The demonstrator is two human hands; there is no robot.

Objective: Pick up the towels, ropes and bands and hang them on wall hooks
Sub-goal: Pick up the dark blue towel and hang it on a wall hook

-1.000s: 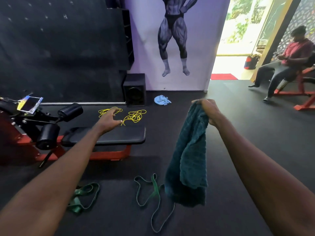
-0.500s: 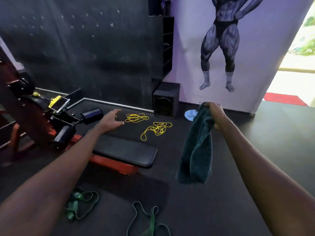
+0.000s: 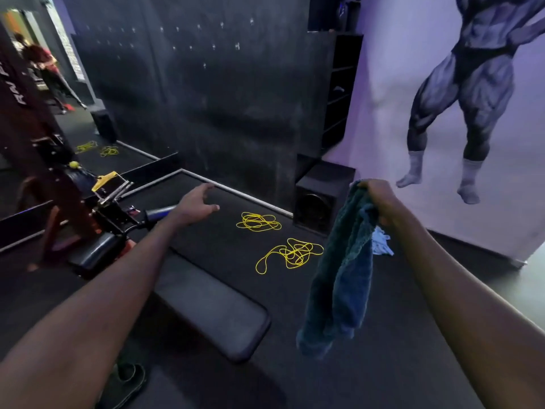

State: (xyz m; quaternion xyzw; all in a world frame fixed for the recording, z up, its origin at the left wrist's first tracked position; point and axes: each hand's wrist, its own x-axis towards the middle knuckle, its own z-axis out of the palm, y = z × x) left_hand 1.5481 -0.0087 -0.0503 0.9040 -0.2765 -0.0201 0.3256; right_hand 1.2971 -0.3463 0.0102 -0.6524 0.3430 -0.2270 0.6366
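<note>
Right hand (image 3: 380, 199): raised, fingers clamped over the top edge of a teal towel (image 3: 342, 284), which is hung free below the fist, clear of the floor. Left hand (image 3: 194, 206): extended forward, fingers spread and relaxed, nothing held. One yellow rope tangle (image 3: 259, 222) is laid on the floor just right of the left hand; a second rope tangle (image 3: 290, 253) is laid between the two hands. A pale blue cloth (image 3: 380, 245) is partly hidden behind the towel, below the right hand. A green band (image 3: 129, 379) is glimpsed under the left forearm. Wall hooks (image 3: 205, 65) are mounted above the left hand.
</note>
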